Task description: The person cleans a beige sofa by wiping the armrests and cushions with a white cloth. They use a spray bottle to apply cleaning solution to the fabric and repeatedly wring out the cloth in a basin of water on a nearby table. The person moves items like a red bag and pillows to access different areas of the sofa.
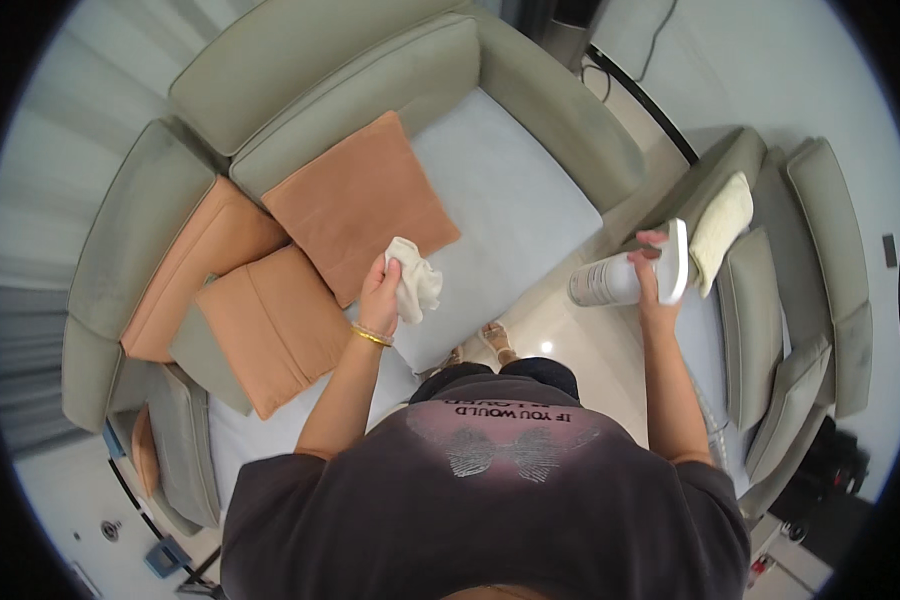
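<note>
A crumpled off-white cloth is pinched in my left hand, between thumb and fingers. That hand hovers over the sofa, close to the lower corner of a large orange-brown cushion. My right hand grips a white spray bottle by its neck, just under the white spray head. The bottle is tipped on its side, its base pointing left, above the gap between two sofas. Writing shows on the bottle's label.
A grey-green corner sofa with a pale blue-grey seat curves ahead and left. More orange cushions lean at its left. A second sofa, bearing a cream folded cloth, stands right. Shiny floor lies between them.
</note>
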`<state>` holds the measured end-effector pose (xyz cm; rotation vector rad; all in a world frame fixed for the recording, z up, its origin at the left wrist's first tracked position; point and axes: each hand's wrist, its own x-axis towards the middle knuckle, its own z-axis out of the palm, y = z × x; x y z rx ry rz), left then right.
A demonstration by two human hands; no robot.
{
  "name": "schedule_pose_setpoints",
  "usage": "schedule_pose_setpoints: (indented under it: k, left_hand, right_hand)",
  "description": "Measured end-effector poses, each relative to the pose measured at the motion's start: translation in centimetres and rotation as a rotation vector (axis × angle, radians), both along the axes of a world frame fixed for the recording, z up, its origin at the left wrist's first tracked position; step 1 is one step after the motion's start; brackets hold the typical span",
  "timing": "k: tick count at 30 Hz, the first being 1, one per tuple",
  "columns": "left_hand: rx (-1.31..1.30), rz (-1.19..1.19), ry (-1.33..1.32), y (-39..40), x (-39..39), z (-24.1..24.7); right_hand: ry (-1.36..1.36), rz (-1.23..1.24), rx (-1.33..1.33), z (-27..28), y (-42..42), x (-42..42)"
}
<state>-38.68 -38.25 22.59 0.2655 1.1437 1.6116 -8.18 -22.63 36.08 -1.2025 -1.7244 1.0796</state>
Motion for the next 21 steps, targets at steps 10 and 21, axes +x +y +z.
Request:
schedule_pose_setpoints:
  k: [10,21]
  left_hand:
    - [-0.084,-0.407,-0.13,12.4,3.5,-2.9]
    - [-0.14,-0.739,-0.1,29.9,17.4,1.2]
  right_hand:
    - [-0.212,-0.464,-0.034,2.9,-4.0,10.9]
    - [-0.119,-0.665,-0.144,3.5,-1.8,19.1]
